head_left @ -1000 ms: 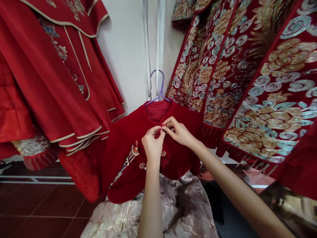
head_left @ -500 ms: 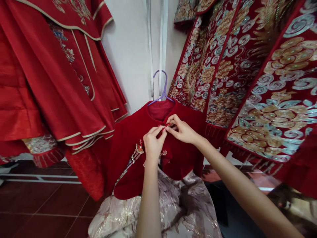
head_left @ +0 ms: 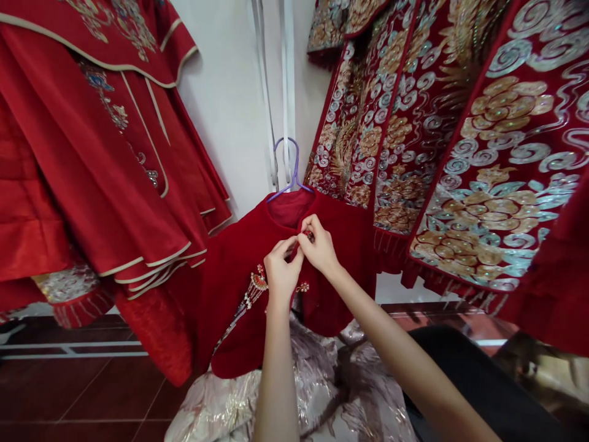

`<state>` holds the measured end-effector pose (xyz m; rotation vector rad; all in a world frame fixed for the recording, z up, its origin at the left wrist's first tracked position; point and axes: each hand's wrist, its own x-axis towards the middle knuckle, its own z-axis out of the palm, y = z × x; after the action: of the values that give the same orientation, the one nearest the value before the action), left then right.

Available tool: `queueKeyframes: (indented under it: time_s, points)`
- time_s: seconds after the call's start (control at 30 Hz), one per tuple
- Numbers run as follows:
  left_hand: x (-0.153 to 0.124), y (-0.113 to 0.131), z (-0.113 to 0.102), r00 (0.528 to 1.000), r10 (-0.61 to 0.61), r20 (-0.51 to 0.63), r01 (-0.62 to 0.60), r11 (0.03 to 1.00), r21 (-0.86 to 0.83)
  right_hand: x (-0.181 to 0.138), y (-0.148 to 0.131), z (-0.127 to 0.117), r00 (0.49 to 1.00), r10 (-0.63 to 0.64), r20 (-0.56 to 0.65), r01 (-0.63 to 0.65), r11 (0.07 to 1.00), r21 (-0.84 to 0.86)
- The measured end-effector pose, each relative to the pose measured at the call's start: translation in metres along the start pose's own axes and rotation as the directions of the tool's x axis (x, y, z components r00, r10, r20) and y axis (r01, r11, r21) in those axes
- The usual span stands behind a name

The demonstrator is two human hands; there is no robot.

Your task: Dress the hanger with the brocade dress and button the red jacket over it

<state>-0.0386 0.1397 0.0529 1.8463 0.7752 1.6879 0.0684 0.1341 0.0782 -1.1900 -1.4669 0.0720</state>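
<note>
A dark red velvet jacket (head_left: 239, 258) hangs on a purple hanger (head_left: 295, 166) in front of me. My left hand (head_left: 283, 267) pinches at the front opening just below the collar. Beside it, my right hand (head_left: 318, 245) is also closed in a pinch, fingertips meeting those of the left. Between them a small jeweled button fastening (head_left: 308, 235) shows in part; the rest is covered by fingers. Lower on the front sits another jeweled fastening (head_left: 302, 287). A beaded tassel brooch (head_left: 259, 279) hangs on the jacket's left side, its strands trailing down.
Below the jacket spreads a shiny pale brocade cloth (head_left: 221, 399). Red garments with cream piping (head_left: 151, 245) hang at left, and embroidered red panels (head_left: 478, 215) at right. White rack poles (head_left: 286, 92) stand against the wall. A black surface (head_left: 460, 368) lies at lower right.
My right hand has turned, its fingers now bent more closely around the fastening, and its forearm has swung inward. The left hand keeps its pinch. The whole view has shifted slightly.
</note>
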Motion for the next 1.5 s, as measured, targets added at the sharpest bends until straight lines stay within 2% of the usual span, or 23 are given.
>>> queueKeyframes:
  time_s: [0.1, 0.2, 0.27, 0.37, 0.47, 0.53, 0.6, 0.73, 0.87, 0.97, 1.03, 1.1, 1.13, 1.2, 1.27, 1.33, 1.43, 1.5]
  points:
    - [-0.008, -0.004, 0.002, 0.999, -0.016, -0.043, 0.016, 1.0, -0.005, -0.004, -0.002, 0.008, 0.993, 0.077, -0.09, -0.077, 0.997, 0.004]
    - [-0.026, -0.007, -0.004, 0.998, -0.031, -0.059, 0.028, 0.998, -0.048, -0.026, -0.001, 0.014, 0.986, 0.132, -0.099, -0.111, 0.974, 0.198]
    - [-0.042, -0.01, -0.012, 0.991, -0.117, -0.067, 0.112, 0.991, -0.074, -0.05, 0.002, 0.017, 0.983, 0.157, -0.092, -0.125, 0.948, 0.291]
    - [-0.061, -0.011, -0.025, 0.954, -0.281, -0.101, 0.274, 0.958, -0.08, -0.092, 0.011, 0.022, 0.991, 0.136, -0.003, -0.13, 0.955, 0.267]
    - [-0.067, -0.005, -0.036, 0.941, -0.314, -0.127, 0.304, 0.949, -0.088, -0.122, 0.024, 0.025, 0.989, 0.141, 0.038, -0.146, 0.968, 0.203]
    - [-0.065, 0.001, -0.04, 0.947, -0.311, -0.082, 0.303, 0.948, -0.093, -0.132, 0.03, 0.023, 0.986, 0.165, -0.027, -0.157, 0.968, 0.195]
    - [-0.064, 0.007, -0.042, 0.948, -0.318, 0.021, 0.319, 0.943, -0.092, -0.136, 0.033, 0.016, 0.98, 0.177, -0.092, -0.157, 0.97, 0.187]
    - [-0.069, 0.006, -0.035, 0.929, -0.293, 0.225, 0.304, 0.953, -0.016, -0.131, 0.025, -0.013, 0.969, 0.166, -0.186, -0.143, 0.981, 0.129]
    - [-0.08, -0.001, -0.021, 0.94, -0.236, 0.246, 0.206, 0.969, 0.14, -0.129, 0.007, -0.039, 0.936, 0.182, -0.302, -0.177, 0.983, 0.043]
    - [-0.081, -0.003, -0.018, 0.947, -0.208, 0.245, 0.165, 0.969, 0.184, -0.131, -0.008, -0.045, 0.958, 0.146, -0.247, -0.148, 0.989, 0.01]
    - [-0.078, -0.002, -0.02, 0.965, -0.191, 0.182, 0.155, 0.968, 0.199, -0.133, -0.015, -0.042, 0.978, 0.102, -0.18, -0.103, 0.995, 0.003]
    - [-0.074, 0.0, -0.027, 0.984, -0.179, 0.007, 0.172, 0.958, 0.228, -0.134, -0.018, -0.037, 0.987, 0.072, -0.144, -0.066, 0.997, 0.046]
    - [-0.073, -0.001, -0.031, 0.979, -0.172, -0.107, 0.193, 0.952, 0.239, -0.135, -0.018, -0.034, 0.988, 0.068, -0.142, -0.056, 0.995, 0.085]
    - [-0.07, -0.004, -0.04, 0.935, -0.164, -0.313, 0.241, 0.944, 0.226, -0.136, -0.016, -0.028, 0.986, 0.085, -0.143, -0.06, 0.984, 0.168]
    - [-0.068, -0.012, -0.049, 0.89, -0.204, -0.408, 0.282, 0.949, 0.142, -0.137, -0.013, -0.024, 0.985, 0.111, -0.133, -0.08, 0.972, 0.219]
    - [-0.067, -0.021, -0.056, 0.869, -0.311, -0.386, 0.331, 0.944, -0.016, -0.138, -0.011, -0.021, 0.985, 0.123, -0.122, -0.092, 0.968, 0.233]
    - [-0.067, -0.03, -0.061, 0.832, -0.489, -0.26, 0.42, 0.863, -0.28, -0.134, -0.013, -0.018, 0.991, 0.083, -0.106, -0.056, 0.971, 0.232]
    - [-0.067, -0.031, -0.061, 0.819, -0.532, -0.214, 0.43, 0.817, -0.384, -0.127, -0.016, -0.012, 0.998, 0.025, -0.052, -0.013, 0.974, 0.225]
